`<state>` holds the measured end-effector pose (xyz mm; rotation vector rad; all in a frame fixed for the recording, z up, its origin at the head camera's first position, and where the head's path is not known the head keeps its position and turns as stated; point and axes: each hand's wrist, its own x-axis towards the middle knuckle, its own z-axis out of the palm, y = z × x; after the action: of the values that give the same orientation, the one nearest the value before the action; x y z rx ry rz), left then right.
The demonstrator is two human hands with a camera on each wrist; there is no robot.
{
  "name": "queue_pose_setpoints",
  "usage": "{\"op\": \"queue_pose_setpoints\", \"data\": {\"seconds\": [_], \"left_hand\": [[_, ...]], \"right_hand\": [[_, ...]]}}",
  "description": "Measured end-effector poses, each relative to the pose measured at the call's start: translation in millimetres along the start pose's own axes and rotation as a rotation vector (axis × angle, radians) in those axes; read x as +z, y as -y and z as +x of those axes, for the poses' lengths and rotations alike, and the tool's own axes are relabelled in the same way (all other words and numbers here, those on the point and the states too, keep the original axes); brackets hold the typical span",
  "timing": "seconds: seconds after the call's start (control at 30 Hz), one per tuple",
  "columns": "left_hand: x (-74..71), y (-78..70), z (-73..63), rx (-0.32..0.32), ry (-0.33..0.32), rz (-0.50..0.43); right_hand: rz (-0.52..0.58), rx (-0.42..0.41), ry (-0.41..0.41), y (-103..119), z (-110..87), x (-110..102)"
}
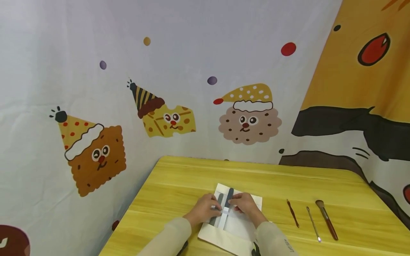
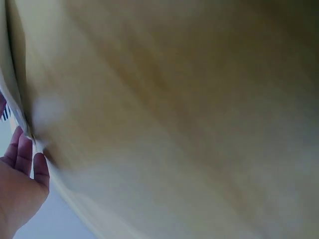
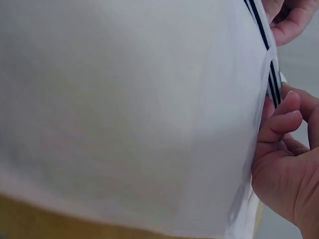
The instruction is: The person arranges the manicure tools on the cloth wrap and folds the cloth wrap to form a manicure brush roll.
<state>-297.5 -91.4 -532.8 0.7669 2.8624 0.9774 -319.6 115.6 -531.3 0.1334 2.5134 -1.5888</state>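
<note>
A cream fabric tool case point(image 1: 230, 241) lies unfolded on the table. Inside it, a long flat tool with a dark handle point(image 1: 229, 197) and a pale lower part slants under a narrow white strap point(image 1: 225, 210). A second, grey tool point(image 1: 220, 198) lies to its left, partly covered by my left hand point(image 1: 205, 209). That hand pinches the strap from the left, fingers bent. My right hand point(image 1: 246, 205) pinches the dark handle from the right. In the right wrist view, bent right fingers point(image 3: 286, 112) meet dark-edged tools at the fabric's edge. Blurred fabric fills most of the left wrist view.
To the right on the yellow wood-grain table point(image 1: 179, 174) lie a thin red-brown tool point(image 1: 293, 213), a slim metal tool point(image 1: 313, 224) and a soft brush point(image 1: 326, 219). A cartoon-printed curtain point(image 1: 198, 42) hangs behind. Dark objects show partly beneath both sleeves.
</note>
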Motion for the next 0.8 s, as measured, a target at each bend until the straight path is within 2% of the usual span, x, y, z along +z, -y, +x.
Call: {"op": "queue_pose_setpoints", "data": {"seconds": [0.23, 0.43, 0.53, 0.7, 0.8], "left_hand": [[5.0, -1.7, 2.1, -0.019, -0.014, 0.025], [2.8, -3.4, 1.4, -0.01, -0.026, 0.04], [2.3, -3.0, 1.5, 0.0, -0.031, 0.036], [2.4, -1.6, 2.2, 0.017, -0.04, 0.021], [2.2, -2.5, 1.6, 0.012, -0.038, 0.016]], "right_hand": [[-0.055, 0.03, 0.009, 3, -2.5, 1], [-0.092, 0.017, 0.084, 9, -9.6, 7], [-0.029, 0.035, 0.08, 12, -14.2, 9], [0.137, 0.086, 0.042, 13, -19.6, 9], [0.182, 0.118, 0.03, 13, -21.2, 8]]}}
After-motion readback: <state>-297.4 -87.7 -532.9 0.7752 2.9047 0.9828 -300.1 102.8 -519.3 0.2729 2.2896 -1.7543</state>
